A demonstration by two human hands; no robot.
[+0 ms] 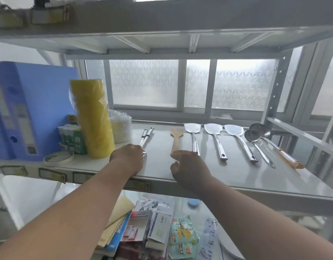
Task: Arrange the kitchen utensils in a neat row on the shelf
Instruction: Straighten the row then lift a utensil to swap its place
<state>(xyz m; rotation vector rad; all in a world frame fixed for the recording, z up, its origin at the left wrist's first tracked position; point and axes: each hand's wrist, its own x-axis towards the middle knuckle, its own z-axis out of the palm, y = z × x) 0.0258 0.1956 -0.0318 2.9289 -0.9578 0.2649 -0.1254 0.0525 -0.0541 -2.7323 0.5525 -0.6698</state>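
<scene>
Utensils lie in a row; left hand grips 2 metal handles.

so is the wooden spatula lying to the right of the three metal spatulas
No, the wooden spatula lies left of the three metal spatulas, between them and the metal pair under the left hand.

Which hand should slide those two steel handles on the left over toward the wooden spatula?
Left. The left hand already rests on the steel handles' near ends; the right hand is open by the wooden spatula.
</scene>
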